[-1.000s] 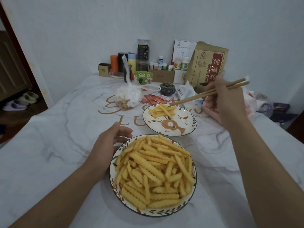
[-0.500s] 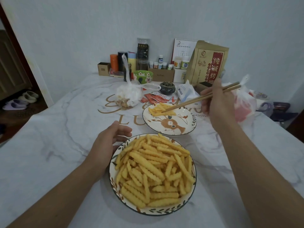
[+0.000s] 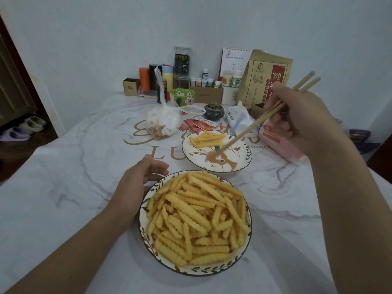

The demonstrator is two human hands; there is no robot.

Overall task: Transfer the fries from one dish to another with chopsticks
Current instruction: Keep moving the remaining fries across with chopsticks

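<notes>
the chopsticks (image 3: pixel 254 126) are pinched in the curled fingers of the right hand (image 3: pixel 301 117), tips empty over the far plate (image 3: pixel 244 164), where a few fries (image 3: pixel 206 139) lie. the full near plate (image 3: pixel 148 225) is steadied by the left hand (image 3: pixel 135 187), fingers loosely curved against its rim.

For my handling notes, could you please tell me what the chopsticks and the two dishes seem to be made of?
The chopsticks look like bamboo or wood: matte, pale tan, no shine. The far dish and the near dish look like glazed ceramic: smooth white surfaces with painted leaves and dark rims, though melamine cannot be ruled out.
</notes>
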